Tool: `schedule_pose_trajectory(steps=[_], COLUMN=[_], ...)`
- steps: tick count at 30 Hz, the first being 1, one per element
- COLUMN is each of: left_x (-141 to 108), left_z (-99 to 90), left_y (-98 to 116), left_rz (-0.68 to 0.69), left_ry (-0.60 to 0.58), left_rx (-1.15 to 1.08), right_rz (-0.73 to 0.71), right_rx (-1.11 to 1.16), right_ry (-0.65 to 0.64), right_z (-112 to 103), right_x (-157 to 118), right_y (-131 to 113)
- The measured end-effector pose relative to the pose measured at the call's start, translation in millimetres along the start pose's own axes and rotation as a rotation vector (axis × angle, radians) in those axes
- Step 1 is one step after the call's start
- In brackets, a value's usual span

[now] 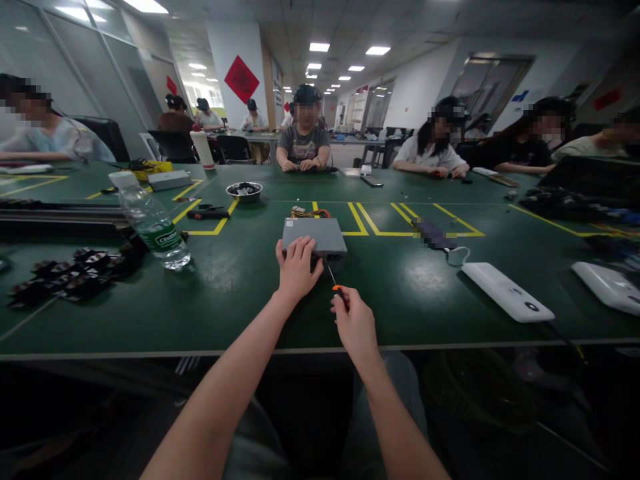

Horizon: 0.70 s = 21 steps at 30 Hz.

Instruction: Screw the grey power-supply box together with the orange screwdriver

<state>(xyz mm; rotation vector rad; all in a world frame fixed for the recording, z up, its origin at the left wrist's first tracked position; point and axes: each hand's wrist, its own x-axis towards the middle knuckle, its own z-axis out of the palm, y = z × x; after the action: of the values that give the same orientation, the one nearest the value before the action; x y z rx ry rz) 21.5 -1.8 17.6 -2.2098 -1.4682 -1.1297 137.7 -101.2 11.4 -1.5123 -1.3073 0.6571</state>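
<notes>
A grey metal computer power supply unit (314, 233) lies on the green table in front of me, its bundled cables (310, 212) at the far side. My left hand (299, 270) rests on its near edge, fingers spread over the top and thumb by the front face. My right hand (354, 323) is closed around the handle of a screwdriver (337, 289) with an orange and black grip. The shaft slants up and left to the unit's near face, beside my left thumb. Whether the tip sits in a screw is too small to tell.
At left stand a water bottle (160, 233) and a pile of small black parts (75, 277). A metal bowl (244, 192) of dark pieces lies beyond. White power banks (507, 292) lie at right, one cabled to a phone (433, 233). Across the table sits a person (305, 137).
</notes>
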Motion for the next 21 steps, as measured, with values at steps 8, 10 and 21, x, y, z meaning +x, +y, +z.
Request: schedule_pose_trajectory(steps=[8,10,21], left_x=[0,1,1], left_z=[2.4,2.8,3.2], left_y=[-3,-3,-4], left_rz=[0.016,0.006,0.018], left_ry=[-0.005,-0.007,-0.007], left_rx=[-0.006,-0.005,-0.002], right_rz=[0.575,0.604,0.845], right_rx=[1.157,1.193,1.42], right_ry=[-0.13,-0.102,-0.332], right_z=[14,15,15], right_x=[5,4,6], right_y=[-15,-19,-28])
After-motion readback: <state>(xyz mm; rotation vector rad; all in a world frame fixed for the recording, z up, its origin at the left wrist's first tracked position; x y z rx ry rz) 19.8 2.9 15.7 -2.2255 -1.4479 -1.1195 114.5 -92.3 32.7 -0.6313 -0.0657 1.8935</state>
